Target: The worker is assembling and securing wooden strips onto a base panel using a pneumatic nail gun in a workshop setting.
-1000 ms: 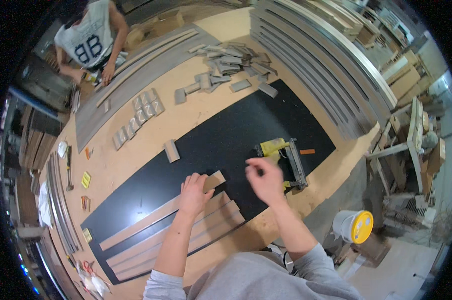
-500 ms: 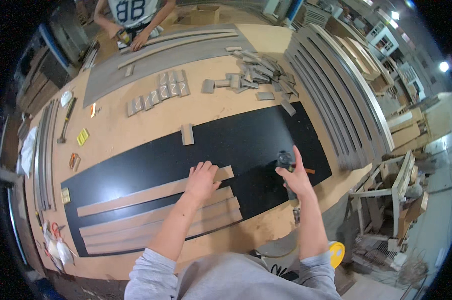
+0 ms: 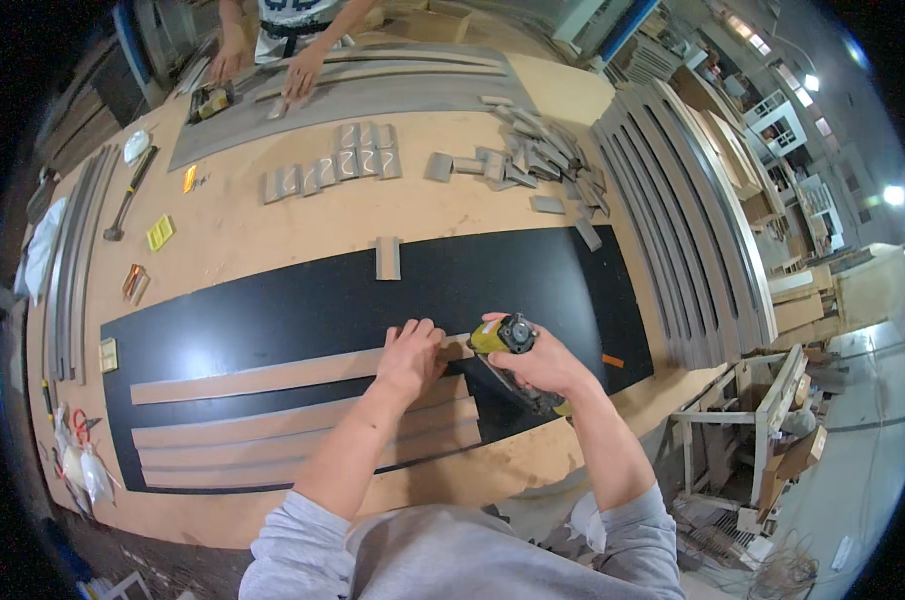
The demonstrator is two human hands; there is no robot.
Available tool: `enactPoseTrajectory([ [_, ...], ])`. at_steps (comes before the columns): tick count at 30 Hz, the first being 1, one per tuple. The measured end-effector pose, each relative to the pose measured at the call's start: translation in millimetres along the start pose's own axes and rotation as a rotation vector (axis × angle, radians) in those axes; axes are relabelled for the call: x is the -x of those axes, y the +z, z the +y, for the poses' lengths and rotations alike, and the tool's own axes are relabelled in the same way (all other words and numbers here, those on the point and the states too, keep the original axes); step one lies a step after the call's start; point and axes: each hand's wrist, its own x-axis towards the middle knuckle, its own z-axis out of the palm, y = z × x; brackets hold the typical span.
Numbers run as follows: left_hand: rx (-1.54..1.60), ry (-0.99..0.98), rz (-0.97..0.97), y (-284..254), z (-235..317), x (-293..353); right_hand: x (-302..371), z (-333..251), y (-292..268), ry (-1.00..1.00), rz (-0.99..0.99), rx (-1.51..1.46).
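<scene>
My right hand (image 3: 540,360) is closed round a yellow and black nail gun (image 3: 504,338). The gun's head rests at or just above the right end of a long wooden strip (image 3: 262,376); contact is hard to tell. Bent over the same strip, near that end, are the fingers of my left hand (image 3: 412,358), gripping it. Several more long strips (image 3: 302,437) lie side by side nearer to me on a glossy black panel (image 3: 302,330). A short wooden block (image 3: 387,258) lies across the panel's far edge.
Across the table (image 3: 242,260), a co-worker's hand (image 3: 304,75) touches a grey panel (image 3: 197,140), beside another nail gun (image 3: 210,100). Loose short blocks (image 3: 532,150) are heaped far right, near stacked grey slatted frames (image 3: 687,220). A hammer (image 3: 130,195) lies left.
My right hand has brought the nail gun leftward to the strip's end. My left hand stays on the strip. The co-worker's hands have moved apart, and their nail gun now lies on the grey panel.
</scene>
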Motion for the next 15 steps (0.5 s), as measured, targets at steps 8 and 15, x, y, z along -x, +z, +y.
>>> enactPoseTrajectory([
  [8,-0.135,-0.031,-0.041,0,4,-2,-3,-14,6,0.033,0.011,0.035],
  [15,-0.109,-0.030,-0.040,2,0,-2,1,-7,4,0.065,-0.047,0.053],
])
